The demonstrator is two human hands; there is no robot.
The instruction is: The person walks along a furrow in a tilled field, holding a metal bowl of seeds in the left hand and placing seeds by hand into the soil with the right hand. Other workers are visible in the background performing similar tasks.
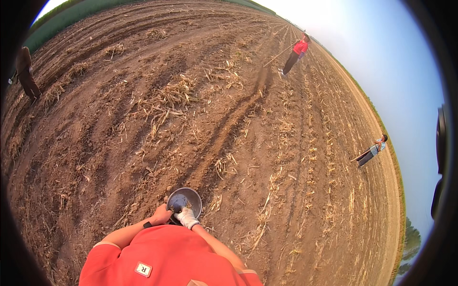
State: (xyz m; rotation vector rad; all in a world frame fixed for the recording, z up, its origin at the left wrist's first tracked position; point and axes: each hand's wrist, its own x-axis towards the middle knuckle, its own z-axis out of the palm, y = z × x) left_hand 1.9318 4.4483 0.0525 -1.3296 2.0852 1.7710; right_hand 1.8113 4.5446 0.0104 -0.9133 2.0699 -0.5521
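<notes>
Close in front of my body is a round metal bowl (195,200), with pale yellowish seeds or kernels (188,205) in its bottom. My left hand (162,214), bare and with a dark band at the wrist, grips the bowl's left rim. Over the near side my right hand (186,217), in a whitish work glove, reaches down into the bowl. Its fingertips are among the seeds, too small to tell whether they pinch any. Just beyond the bowl, a shallow furrow (214,146) of loose soil runs away through the field.
Ahead, a person in a red top (301,47) holds a long-handled tool (281,53) down to the furrow. Another person (374,151) with a long handle stands far right; a third person (27,75) stands far left. Dry stalk litter (175,93) and stubble rows cover the tilled soil.
</notes>
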